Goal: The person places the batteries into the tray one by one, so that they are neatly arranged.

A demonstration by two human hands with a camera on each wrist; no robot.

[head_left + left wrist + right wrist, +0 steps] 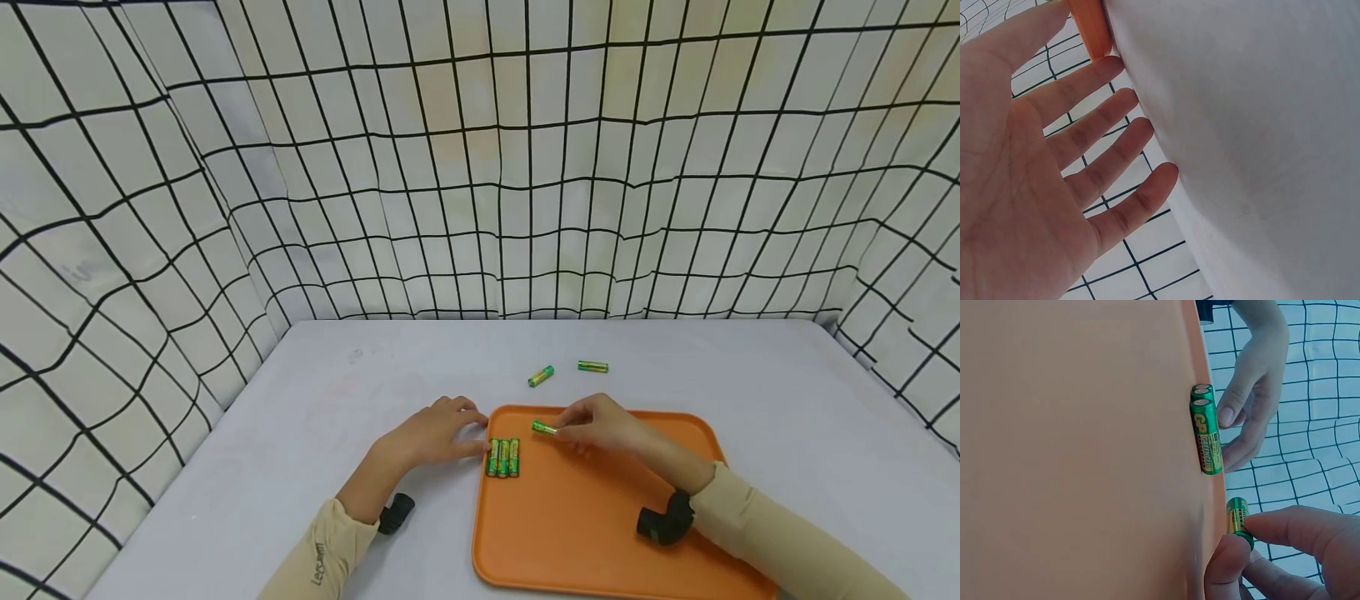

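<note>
Between thumb and fingers my right hand (600, 423) pinches a green and yellow battery (543, 427) above the orange tray (585, 525). The right wrist view shows this held battery (1237, 515) near the tray's edge. Three like batteries (503, 458) lie side by side along the tray's left edge. At that edge rests my left hand (438, 433), its thumb close to the row. In the left wrist view the left hand (1016, 169) has its fingers spread, fingertips on the white tabletop, near the tray's orange rim (1090, 28).
Two loose batteries, one slanted (541, 376) and one lying crosswise (593, 367), are on the white table (360, 367) behind the tray. White walls with a black net (525, 192) surround the table at the back and sides. A black wrist mount (666, 521) hangs by the right sleeve.
</note>
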